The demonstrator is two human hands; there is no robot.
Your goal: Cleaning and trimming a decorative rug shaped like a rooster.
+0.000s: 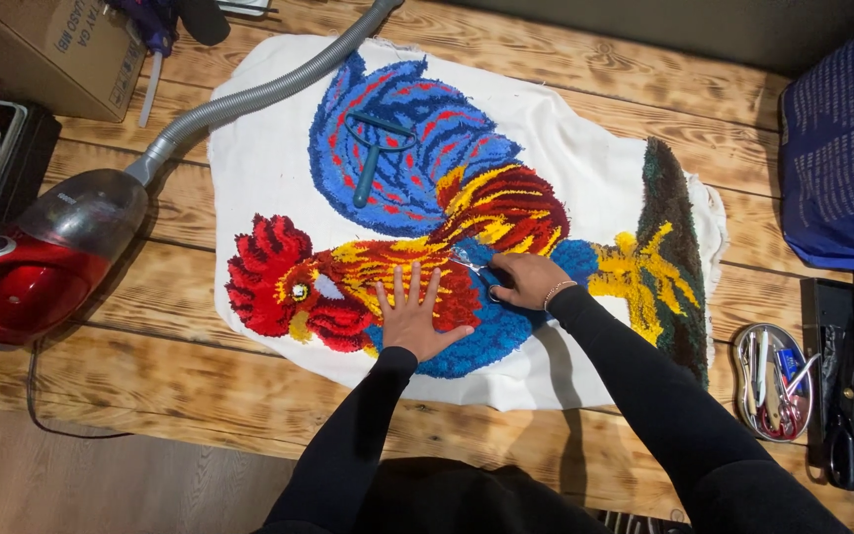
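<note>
A tufted rug [447,208] shaped as a rooster in red, blue, yellow and brown lies on white backing cloth on a wooden table [190,326]. My left hand [413,314] lies flat on the rooster's red and yellow neck, fingers spread, holding nothing. My right hand [526,279] rests on the blue chest just to the right, closed on a small pair of scissors [483,274] whose tips point left into the pile. A dark teal comb-like tool [373,155] lies on the blue tail feathers.
A red vacuum cleaner [37,267] sits at the left, its grey hose [259,94] running across the rug's top corner. A cardboard box [46,49] stands at the back left. A metal tray of tools [773,381] and black scissors [847,445] lie at the right, a blue bag [842,138] behind.
</note>
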